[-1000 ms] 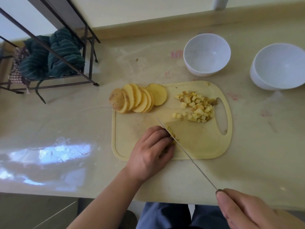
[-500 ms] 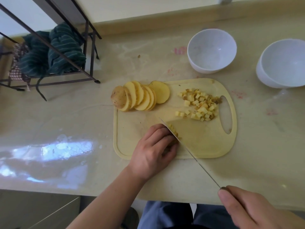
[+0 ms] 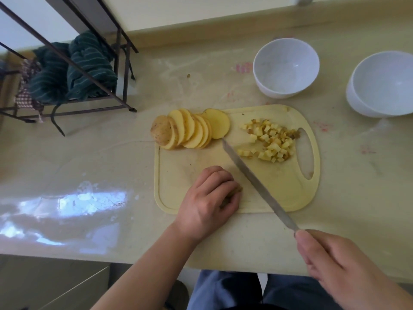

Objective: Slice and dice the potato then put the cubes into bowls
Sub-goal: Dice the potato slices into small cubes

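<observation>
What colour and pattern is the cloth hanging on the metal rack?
Dark green with thin pale stripes: the cloth, seen in the head view.

There is a single view, from a wide-angle camera worn on the person's head. It looks forward and steeply down onto the table (image 3: 223, 238), from close above its near edge. The cutting board (image 3: 279, 189) sits near the middle of the frame. The left hand (image 3: 207, 202) and right hand (image 3: 335, 262) enter from the bottom edge, the right one closest to the lens and slightly blurred. Two white bowls (image 3: 286, 68) lie toward the far right, the outer one cut by the frame edge. A dark metal rack (image 3: 93, 63) fills the far left corner. The lens bends straight lines near the borders. Below the table edge, the person's lap in blue cloth (image 3: 223, 289) shows.
</observation>
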Available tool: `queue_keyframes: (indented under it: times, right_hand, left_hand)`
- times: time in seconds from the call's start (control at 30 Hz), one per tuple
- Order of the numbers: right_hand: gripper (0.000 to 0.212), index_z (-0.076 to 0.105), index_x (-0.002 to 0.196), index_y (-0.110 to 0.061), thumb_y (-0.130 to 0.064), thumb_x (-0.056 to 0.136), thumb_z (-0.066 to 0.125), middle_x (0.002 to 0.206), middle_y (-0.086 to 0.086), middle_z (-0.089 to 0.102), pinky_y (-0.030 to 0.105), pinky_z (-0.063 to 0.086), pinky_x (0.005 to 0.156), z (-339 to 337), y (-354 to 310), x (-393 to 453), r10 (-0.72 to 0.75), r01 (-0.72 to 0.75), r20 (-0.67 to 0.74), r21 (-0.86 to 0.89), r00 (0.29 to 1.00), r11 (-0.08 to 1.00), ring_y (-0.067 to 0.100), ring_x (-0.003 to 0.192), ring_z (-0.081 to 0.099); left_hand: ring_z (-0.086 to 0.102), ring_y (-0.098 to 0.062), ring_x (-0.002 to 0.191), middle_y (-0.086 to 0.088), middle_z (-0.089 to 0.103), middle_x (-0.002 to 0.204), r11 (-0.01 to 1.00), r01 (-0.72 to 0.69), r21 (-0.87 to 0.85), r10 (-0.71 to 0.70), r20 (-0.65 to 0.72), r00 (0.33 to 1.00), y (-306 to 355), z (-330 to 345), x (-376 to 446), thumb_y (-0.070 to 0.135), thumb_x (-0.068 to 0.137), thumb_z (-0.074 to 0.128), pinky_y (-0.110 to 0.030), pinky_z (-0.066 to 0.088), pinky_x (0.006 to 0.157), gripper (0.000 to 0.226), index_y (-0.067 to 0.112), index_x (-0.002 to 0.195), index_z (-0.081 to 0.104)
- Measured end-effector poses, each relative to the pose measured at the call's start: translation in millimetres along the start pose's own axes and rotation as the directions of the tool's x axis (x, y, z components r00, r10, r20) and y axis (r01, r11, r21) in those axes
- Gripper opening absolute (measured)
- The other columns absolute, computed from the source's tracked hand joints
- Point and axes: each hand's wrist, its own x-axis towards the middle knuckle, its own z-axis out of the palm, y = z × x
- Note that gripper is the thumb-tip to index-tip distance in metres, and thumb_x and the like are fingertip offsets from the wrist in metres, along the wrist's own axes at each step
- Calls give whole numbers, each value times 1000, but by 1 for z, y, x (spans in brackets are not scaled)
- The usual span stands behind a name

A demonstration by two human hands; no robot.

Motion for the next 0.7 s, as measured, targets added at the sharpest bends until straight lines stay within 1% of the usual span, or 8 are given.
queue_keyframes:
  times: [0.1,0.17,0.27,0.43,0.5,0.6,0.63,0.7]
  right_hand:
    - [81,42,65,-10,-91,66,34,48,-1,35,14,25,39,-9,2,2,39,-35,-35,98,999,995,8,39,28]
    - [73,40,66,-9,-82,67,38,53,0,31,13,21,36,-12,0,4,61,-63,21,171,998,983,10,39,23]
    - [73,39,68,-6,-79,68,39,54,2,30,12,20,35,-13,-4,3,53,-68,75,214,996,974,10,38,21]
    - [75,47,66,-15,-89,66,33,46,-1,40,16,29,43,-8,-9,-10,55,-65,112,86,992,994,6,40,34]
    - [85,49,67,-17,-99,58,30,46,0,42,17,30,47,-10,-13,-16,49,-55,116,57,992,997,6,43,38]
    - [96,53,72,-21,-105,45,16,49,1,48,14,36,49,-8,-22,-26,16,-14,39,-44,999,999,8,46,47]
    - [92,55,74,-26,-105,47,15,49,-2,51,13,39,49,-7,-25,-28,-23,22,-18,-95,1000,995,8,47,51]
    - [71,54,79,-32,-94,72,20,48,-7,54,13,42,42,-11,-28,-31,-179,161,-136,-138,974,977,3,45,55]
  left_hand:
    - [65,-32,95,-15,69,94,1000,-12,-9,12,-2,1000,0,-1,0,4,87,80,-36,54,88,9,-4,90,75]
    - [65,-32,95,-15,69,95,1000,-23,-3,23,0,1000,-1,-2,-1,6,87,81,-38,55,87,11,-4,90,76]
    - [66,-32,94,-15,70,95,999,-32,13,32,5,999,1,-4,-4,7,86,82,-40,55,86,13,-4,90,76]
    - [66,-34,92,-15,70,94,1000,-24,5,24,11,1000,2,-5,-6,3,85,82,-41,55,85,10,-4,89,76]
    - [66,-34,93,-16,70,95,1000,-17,6,17,18,1000,3,-4,-6,3,85,82,-41,55,86,10,-4,90,76]
    - [67,-35,95,-17,71,98,1000,-2,4,2,15,1000,3,-5,-5,4,86,81,-41,55,87,11,-5,90,76]
    - [67,-35,96,-17,72,98,1000,3,9,-4,13,1000,4,-5,-6,3,86,81,-41,55,88,11,-5,90,76]
    - [68,-35,97,-17,72,99,1000,-1,10,1,12,1000,3,-5,-5,2,84,82,-41,55,88,11,-5,90,76]
